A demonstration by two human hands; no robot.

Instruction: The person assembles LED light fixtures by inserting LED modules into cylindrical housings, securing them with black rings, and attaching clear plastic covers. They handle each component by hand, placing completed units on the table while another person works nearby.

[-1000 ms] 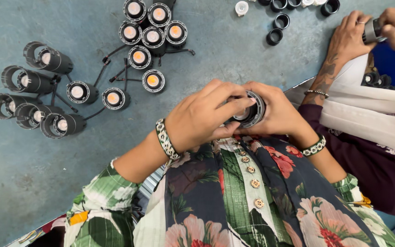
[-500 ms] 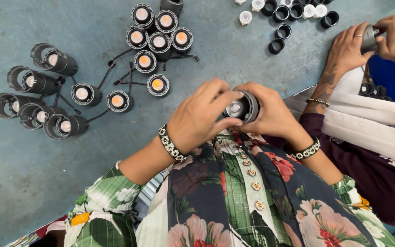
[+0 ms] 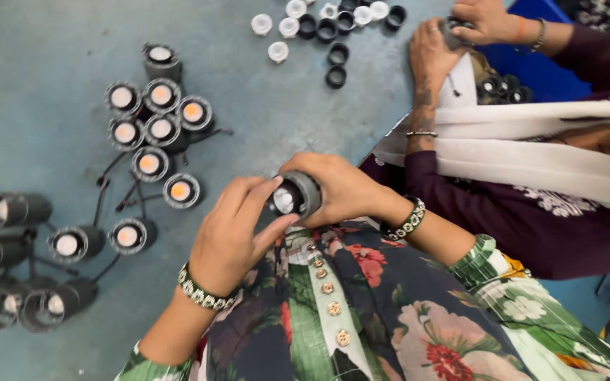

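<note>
head view, right hand [image 3: 344, 189] gripping lamp housing [image 3: 295, 195], left fingertips [image 3: 271, 185] touching

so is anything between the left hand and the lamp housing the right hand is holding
Nothing visible. The right hand wraps the black cylindrical lamp housing from the side, and the left hand already has its fingertips on the open front rim. The other lamps stand apart on the table.

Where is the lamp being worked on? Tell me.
In the head view the black lamp housing sits near the centre, gripped by the right hand, with the left hand touching its front, right of the standing lamps.
</note>
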